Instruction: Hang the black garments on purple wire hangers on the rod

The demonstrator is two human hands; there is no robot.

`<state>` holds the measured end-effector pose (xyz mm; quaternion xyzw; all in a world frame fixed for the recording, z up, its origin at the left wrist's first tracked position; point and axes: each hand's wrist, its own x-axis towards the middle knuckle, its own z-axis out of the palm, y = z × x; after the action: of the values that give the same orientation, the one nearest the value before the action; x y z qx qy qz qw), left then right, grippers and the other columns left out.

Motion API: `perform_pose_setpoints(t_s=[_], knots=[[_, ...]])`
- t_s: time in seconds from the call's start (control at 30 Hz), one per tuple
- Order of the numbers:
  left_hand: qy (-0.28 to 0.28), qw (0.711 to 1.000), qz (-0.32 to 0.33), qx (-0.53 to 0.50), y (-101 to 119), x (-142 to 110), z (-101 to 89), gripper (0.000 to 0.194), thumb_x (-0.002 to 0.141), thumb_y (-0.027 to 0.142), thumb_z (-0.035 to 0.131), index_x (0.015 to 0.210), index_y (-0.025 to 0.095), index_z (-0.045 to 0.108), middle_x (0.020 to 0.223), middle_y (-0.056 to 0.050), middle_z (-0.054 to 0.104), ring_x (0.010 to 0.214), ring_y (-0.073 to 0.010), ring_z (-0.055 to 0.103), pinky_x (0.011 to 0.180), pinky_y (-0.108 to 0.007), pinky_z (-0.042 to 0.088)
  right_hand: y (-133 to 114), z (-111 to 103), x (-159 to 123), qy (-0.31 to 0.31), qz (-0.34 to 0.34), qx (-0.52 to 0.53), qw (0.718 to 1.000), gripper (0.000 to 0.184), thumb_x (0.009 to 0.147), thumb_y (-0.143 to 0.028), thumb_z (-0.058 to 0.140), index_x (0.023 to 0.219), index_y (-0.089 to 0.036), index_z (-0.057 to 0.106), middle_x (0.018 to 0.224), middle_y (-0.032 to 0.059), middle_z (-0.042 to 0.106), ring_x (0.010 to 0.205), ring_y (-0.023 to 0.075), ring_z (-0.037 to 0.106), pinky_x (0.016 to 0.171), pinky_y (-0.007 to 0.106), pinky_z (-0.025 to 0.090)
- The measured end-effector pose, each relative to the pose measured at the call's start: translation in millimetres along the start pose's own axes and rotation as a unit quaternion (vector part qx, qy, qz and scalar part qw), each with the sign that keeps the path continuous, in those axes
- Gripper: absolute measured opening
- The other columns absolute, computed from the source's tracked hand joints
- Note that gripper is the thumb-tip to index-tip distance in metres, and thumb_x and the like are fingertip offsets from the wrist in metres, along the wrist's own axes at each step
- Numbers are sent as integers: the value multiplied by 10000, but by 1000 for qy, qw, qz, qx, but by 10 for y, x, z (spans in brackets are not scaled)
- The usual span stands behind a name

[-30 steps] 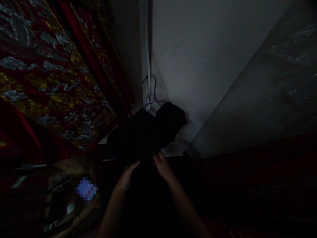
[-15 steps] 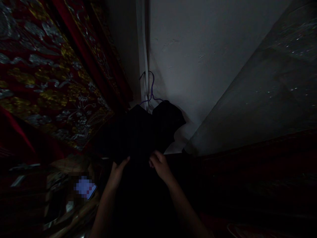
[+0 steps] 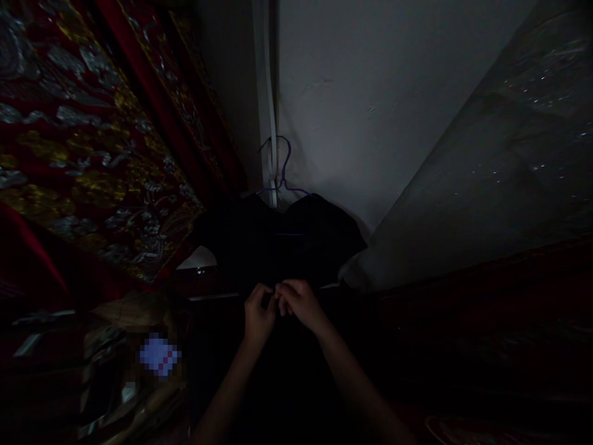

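Observation:
A black short-sleeved shirt [image 3: 245,235] hangs on a thin purple hanger [image 3: 286,164], whose hook is caught on a pale strap running down the wall corner. At the front of the shirt, my left hand [image 3: 259,312] has its thumb and index finger brought together on the cloth. Right beside it, my right hand [image 3: 300,304] is curled closed, its fingertips pinching the same front part. The dark cloth hides exactly which edge or fastening lies between the fingers.
Red fabric with gold and silver embroidery [image 3: 92,154] covers the left side. A grey wall [image 3: 370,80] rises behind, with a clear plastic sheet [image 3: 486,161] on the right. A lit, blurred screen [image 3: 159,354] lies among clutter at lower left.
My left hand has moved right, closing in beside my right hand. The shirt now hangs more spread and level, with both sleeves showing.

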<state>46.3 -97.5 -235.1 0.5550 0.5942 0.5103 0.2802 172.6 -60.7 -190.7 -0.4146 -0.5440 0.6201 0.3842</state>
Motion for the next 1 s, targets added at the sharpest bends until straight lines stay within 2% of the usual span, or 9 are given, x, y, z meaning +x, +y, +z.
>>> perform_pose_setpoints(t_s=[0.17, 0.3, 0.37, 0.47, 0.53, 0.63, 0.83, 0.9, 1.0], knots=[[-32, 999, 35, 26, -135, 38, 104, 91, 837, 228, 589, 747, 242, 580, 773, -30, 622, 771, -215, 614, 733, -321, 478, -995, -234, 342, 128, -126, 75, 981, 323, 755, -474, 627, 636, -175, 597, 400, -39, 515, 341, 74, 412, 372, 197, 265], [-71, 993, 85, 50, -75, 181, 87, 68, 836, 207, 607, 768, 207, 613, 774, -31, 639, 749, -193, 626, 713, -312, 494, -1353, -182, 409, 96, -147, 73, 982, 331, 765, -485, 632, 652, -176, 591, 417, -43, 522, 344, 68, 425, 368, 188, 277], [-63, 986, 144, 53, 129, 345, -38, 87, 840, 222, 650, 921, 191, 656, 888, -46, 674, 827, -188, 646, 782, -322, 517, -1312, -134, 365, 73, -158, 53, 983, 340, 799, -499, 611, 681, -181, 592, 438, -43, 539, 357, 72, 449, 379, 186, 300], [16, 967, 249, 49, 615, 660, -308, 451, 905, 246, 632, 1343, 207, 532, 1022, -57, 675, 893, -169, 645, 849, -337, 526, -1198, -141, 284, 80, -178, 10, 981, 337, 829, -484, 599, 685, -180, 597, 443, -45, 532, 374, 75, 461, 399, 190, 315], [24, 945, 319, 74, 944, 865, -454, 392, 961, 220, 557, 1353, 217, 544, 989, -45, 656, 882, -152, 628, 852, -322, 517, -1183, -183, 245, 85, -190, -17, 978, 334, 848, -468, 592, 683, -177, 602, 443, -45, 525, 380, 78, 460, 415, 197, 321], [-4, 921, 373, 115, 1253, 1092, -531, 188, 969, 208, 551, 1118, 196, 665, 999, -53, 625, 945, -159, 617, 856, -301, 503, -1221, -239, 230, 80, -216, -58, 971, 336, 887, -458, 572, 715, -174, 620, 467, -42, 534, 406, 85, 472, 463, 211, 354], [-10, 902, 394, 176, 1310, 1210, -410, 124, 974, 196, 513, 1000, 181, 633, 986, -68, 592, 916, -174, 598, 821, -303, 499, -913, -244, 476, 139, -260, -130, 947, 340, 920, -449, 519, 720, -186, 598, 513, -36, 515, 479, 108, 490, 513, 230, 359], [43, 904, 393, 161, 1342, 1207, -447, 117, 973, 202, 511, 973, 181, 626, 974, -68, 599, 934, -179, 595, 834, -304, 494, -685, -219, 580, 152, -235, -158, 947, 336, 906, -432, 514, 683, -191, 587, 517, -29, 510, 492, 116, 484, 512, 237, 346], [186, 907, 363, 105, 1385, 1250, -667, 118, 965, 232, 528, 932, 177, 627, 952, -52, 614, 957, -178, 589, 884, -310, 478, -376, -193, 611, 136, -150, -167, 965, 337, 875, -428, 526, 636, -197, 582, 477, -32, 485, 466, 122, 459, 486, 242, 317]])
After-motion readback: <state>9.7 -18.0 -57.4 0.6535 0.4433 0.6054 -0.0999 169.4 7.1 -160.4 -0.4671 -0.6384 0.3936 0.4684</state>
